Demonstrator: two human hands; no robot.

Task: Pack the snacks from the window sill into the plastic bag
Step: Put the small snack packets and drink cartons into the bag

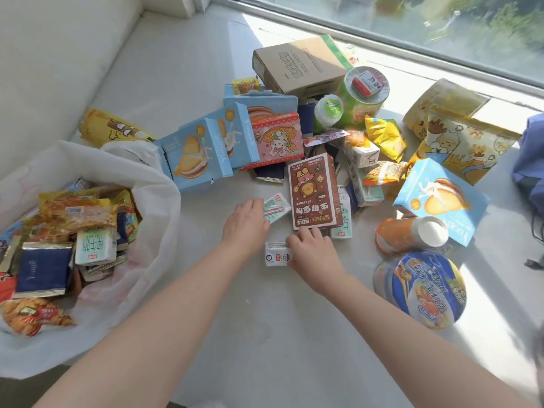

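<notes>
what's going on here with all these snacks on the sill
A person is packing snacks into a white plastic bag, which lies open at the left and already holds many packets. Both hands are out over the pile on the window sill. The left hand touches a small pale green carton, and the right hand has its fingers curled at a small white carton. Many boxes, cups and pouches are not yet packed.

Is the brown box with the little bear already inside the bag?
No, the brown box lies on the window sill by the right hand, outside the plastic bag.
</notes>
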